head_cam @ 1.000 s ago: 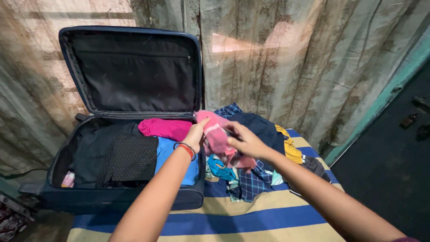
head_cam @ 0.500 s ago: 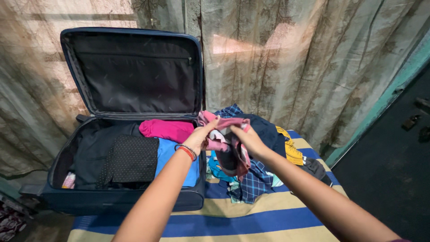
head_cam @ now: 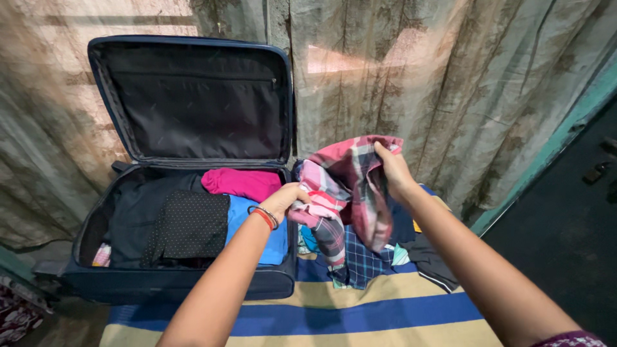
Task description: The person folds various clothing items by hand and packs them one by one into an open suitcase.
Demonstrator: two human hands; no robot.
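Partly packed, the open suitcase [head_cam: 128, 283] already held folded clothes; a pink plaid shirt [head_cam: 350, 186] was clamped in both hands' grip, left hand [head_cam: 287, 199] and right hand [head_cam: 393, 170], with a pile [head_cam: 373, 257] left unpacked on the bed [head_cam: 360, 315].

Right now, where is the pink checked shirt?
The pink checked shirt hangs between both hands, right of the open suitcase, above the clothes pile.

Plaid shirt [head_cam: 350, 186] in both hands' grip
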